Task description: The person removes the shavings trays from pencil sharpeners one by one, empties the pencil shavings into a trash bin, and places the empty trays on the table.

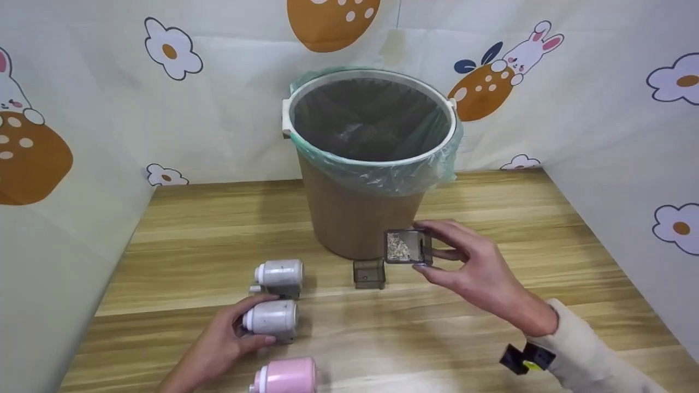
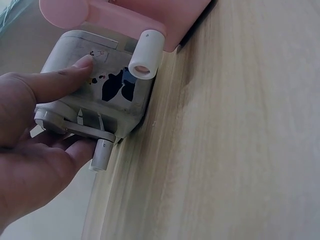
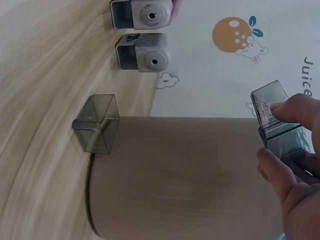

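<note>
1. Left: my left hand (image 1: pixel 225 330) is gripping the middle grey sharpener (image 1: pixel 276 317), thumb along one side and fingers around the other. The two white crank handles in the left-wrist view are pointing away from their bodies.
2. Beside this grip: the far grey sharpener (image 1: pixel 284 273) is standing just beyond, and the pink sharpener (image 1: pixel 286 376) is standing on the near side, partly cut off by the head view's lower edge. The three are forming a row that is running away from me.
3. Centre: a loose smoky drawer (image 1: pixel 369 274) is resting on the tabletop (image 1: pixel 218 218), near the foot of the bin. I am seeing a small speck in it, too small to identify.
4. Centre, behind: the tan bin (image 1: pixel 360 221) is standing upright, its mouth facing up, with a green liner (image 1: pixel 382 177) folding over the rim.
5. Right: my right hand (image 1: pixel 483 267), well apart from my left, is pinching the shavings-filled drawer (image 1: pixel 405 246) above the wood. Its long axis is running left to right, its hollow is facing up, and the shavings are gathering at the left end.
6. Key relation, in my judgement: the bin's mouth is lying forward and slightly left of this drawer, and my right hand is being the nearer one.
</note>
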`<state>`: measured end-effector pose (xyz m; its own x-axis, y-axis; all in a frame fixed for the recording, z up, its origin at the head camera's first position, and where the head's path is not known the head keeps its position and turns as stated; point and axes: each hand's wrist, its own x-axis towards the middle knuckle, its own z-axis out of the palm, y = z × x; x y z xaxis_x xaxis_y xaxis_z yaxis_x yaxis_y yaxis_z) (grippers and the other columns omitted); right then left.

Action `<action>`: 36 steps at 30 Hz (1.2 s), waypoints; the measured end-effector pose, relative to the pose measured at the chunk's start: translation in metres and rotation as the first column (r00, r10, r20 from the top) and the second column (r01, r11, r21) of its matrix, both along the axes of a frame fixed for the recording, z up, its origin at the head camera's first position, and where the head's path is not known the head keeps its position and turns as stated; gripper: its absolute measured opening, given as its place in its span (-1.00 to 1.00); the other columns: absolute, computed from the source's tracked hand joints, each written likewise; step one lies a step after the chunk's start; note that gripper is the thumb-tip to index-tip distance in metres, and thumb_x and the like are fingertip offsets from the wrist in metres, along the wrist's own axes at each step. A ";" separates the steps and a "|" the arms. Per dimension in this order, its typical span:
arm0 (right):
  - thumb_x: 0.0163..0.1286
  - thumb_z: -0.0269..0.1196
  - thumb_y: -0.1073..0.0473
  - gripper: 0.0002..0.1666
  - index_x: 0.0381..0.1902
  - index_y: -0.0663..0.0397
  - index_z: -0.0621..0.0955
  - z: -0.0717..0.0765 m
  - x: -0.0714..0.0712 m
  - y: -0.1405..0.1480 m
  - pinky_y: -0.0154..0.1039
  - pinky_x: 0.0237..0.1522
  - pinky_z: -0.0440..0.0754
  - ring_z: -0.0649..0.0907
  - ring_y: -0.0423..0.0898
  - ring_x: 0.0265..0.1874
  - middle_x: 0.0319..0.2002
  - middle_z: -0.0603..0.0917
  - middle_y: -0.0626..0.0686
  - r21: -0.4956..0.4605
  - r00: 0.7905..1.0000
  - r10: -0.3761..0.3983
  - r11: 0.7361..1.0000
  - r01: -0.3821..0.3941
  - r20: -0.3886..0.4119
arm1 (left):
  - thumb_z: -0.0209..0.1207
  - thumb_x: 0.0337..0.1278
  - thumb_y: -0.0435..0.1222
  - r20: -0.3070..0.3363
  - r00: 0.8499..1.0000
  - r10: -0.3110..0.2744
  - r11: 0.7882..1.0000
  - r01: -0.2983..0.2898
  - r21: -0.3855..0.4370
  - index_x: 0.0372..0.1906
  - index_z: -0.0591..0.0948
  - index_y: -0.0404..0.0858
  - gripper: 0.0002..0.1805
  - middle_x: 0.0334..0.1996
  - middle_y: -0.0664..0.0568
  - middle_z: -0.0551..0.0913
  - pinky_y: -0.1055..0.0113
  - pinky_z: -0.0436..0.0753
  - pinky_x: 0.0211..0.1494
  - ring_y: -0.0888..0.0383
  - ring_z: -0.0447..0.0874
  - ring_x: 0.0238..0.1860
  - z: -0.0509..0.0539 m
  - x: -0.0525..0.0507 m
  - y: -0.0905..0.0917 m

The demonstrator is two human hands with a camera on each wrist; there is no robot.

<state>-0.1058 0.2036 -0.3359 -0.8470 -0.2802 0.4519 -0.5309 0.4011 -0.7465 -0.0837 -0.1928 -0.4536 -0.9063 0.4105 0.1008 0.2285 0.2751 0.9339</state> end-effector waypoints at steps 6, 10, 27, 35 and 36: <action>0.02 0.50 0.49 -0.27 0.22 0.15 0.60 0.017 0.000 0.004 -0.32 -0.06 0.71 0.70 -0.05 0.06 0.09 0.69 0.13 0.014 0.999 -0.015 1.000 0.016 -0.032 | 0.44 0.00 -0.30 0.025 1.000 -0.001 1.000 0.002 -0.027 0.29 0.47 -0.38 -0.30 0.03 -0.30 0.59 0.46 0.62 0.01 0.39 0.59 -0.06 0.002 -0.001 0.000; 0.01 0.49 0.51 -0.25 0.22 0.15 0.60 0.029 -0.001 0.007 -0.32 -0.08 0.72 0.69 -0.11 0.08 0.09 0.69 0.13 0.036 0.998 -0.023 0.999 0.026 -0.059 | 0.45 -0.01 -0.28 0.021 1.000 -0.006 0.999 0.007 -0.045 0.28 0.49 -0.35 -0.30 0.03 -0.27 0.60 0.46 0.61 0.02 0.38 0.58 -0.06 0.003 -0.003 -0.001; 0.01 0.48 0.52 -0.23 0.25 0.21 0.58 0.060 -0.010 0.017 -0.44 -0.06 0.67 0.63 -0.32 0.12 0.09 0.68 0.19 0.167 0.954 -0.024 0.983 0.077 -0.299 | 0.46 -0.02 -0.27 0.010 0.999 -0.032 0.998 0.032 -0.063 0.26 0.49 -0.32 -0.32 0.02 -0.25 0.60 0.45 0.60 0.00 0.37 0.57 -0.08 0.003 -0.004 -0.003; 0.05 0.51 0.44 -0.21 0.29 0.22 0.54 0.071 -0.017 0.015 -0.45 0.01 0.65 0.63 -0.19 0.15 0.16 0.64 0.16 0.212 0.944 -0.036 0.971 0.111 -0.327 | 0.45 -0.01 -0.28 -0.021 0.998 -0.055 0.998 0.055 -0.041 0.25 0.49 -0.36 -0.32 0.02 -0.26 0.61 0.45 0.61 -0.01 0.37 0.59 -0.09 0.002 -0.006 -0.004; 0.04 0.51 0.44 -0.20 0.29 0.22 0.53 0.072 -0.017 0.015 -0.46 0.01 0.64 0.63 -0.17 0.14 0.17 0.64 0.16 0.217 0.941 -0.037 0.969 0.115 -0.336 | 0.45 -0.01 -0.28 -0.024 0.998 -0.054 0.998 0.053 -0.046 0.25 0.49 -0.36 -0.32 0.02 -0.26 0.61 0.45 0.61 -0.02 0.37 0.59 -0.10 0.002 -0.006 -0.004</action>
<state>-0.1232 0.2181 -0.2636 -0.6858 -0.3503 0.6380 -0.6906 0.5898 -0.4185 -0.0895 -0.1970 -0.4518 -0.8803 0.4630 0.1037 0.2674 0.3035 0.9146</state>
